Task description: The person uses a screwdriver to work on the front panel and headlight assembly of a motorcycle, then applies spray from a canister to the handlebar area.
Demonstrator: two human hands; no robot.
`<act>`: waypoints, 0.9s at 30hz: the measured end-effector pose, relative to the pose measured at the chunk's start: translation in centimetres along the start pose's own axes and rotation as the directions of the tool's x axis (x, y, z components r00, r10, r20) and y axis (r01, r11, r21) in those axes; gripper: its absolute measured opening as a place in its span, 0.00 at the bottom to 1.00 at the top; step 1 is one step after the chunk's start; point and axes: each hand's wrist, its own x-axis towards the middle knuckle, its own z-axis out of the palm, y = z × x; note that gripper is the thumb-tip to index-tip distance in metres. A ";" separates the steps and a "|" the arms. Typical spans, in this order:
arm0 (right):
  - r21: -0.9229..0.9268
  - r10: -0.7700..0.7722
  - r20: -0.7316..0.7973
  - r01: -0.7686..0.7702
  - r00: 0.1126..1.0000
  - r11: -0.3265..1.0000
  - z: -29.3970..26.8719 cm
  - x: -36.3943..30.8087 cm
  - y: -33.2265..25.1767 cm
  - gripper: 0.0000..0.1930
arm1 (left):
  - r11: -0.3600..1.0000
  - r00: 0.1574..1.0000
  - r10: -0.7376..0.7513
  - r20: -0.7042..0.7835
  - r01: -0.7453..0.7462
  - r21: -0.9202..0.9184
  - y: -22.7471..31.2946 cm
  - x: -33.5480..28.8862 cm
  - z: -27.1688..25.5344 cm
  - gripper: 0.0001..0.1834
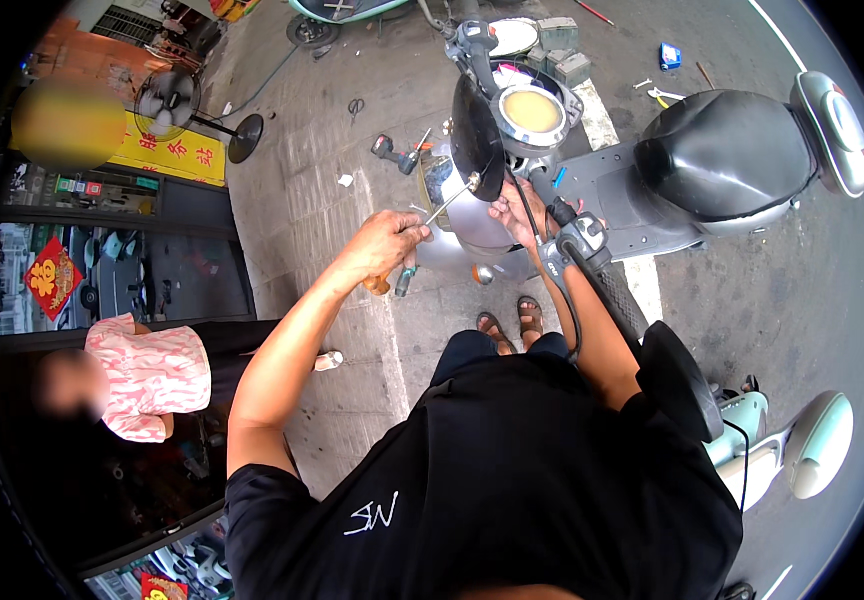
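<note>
My left hand is closed around a screwdriver with an amber handle. The shaft slants up and right, and its tip meets the lower edge of a black curved cover at the scooter's front. On the other side of that edge is my right hand, behind a handlebar cable. Its fingers are bent in against the front of the silver-grey scooter; what they hold, if anything, is hidden. A black grip and brake lever cross over my right forearm.
A cordless drill, scissors and pliers lie on the pavement. Beyond the scooter's round gauge sit grey blocks. A person stands at left, near a standing fan. A mint-green scooter is behind right.
</note>
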 end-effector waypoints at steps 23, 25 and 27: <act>-0.013 0.006 -0.058 -0.006 0.998 1.000 -0.2 -0.3 -0.1 0.06 | 0.992 0.991 -0.127 0.030 0.127 -0.005 1.0 0.1 -0.4 0.15; -0.010 0.012 -0.077 -0.012 0.997 1.000 0.0 -0.4 -0.4 0.06 | 0.992 0.992 -0.125 0.025 0.124 0.025 1.3 0.3 -0.7 0.15; -0.021 0.031 -0.078 -0.033 0.996 0.999 0.3 -0.5 -0.5 0.06 | 0.992 0.993 -0.119 0.018 0.118 0.048 1.2 0.4 -0.9 0.15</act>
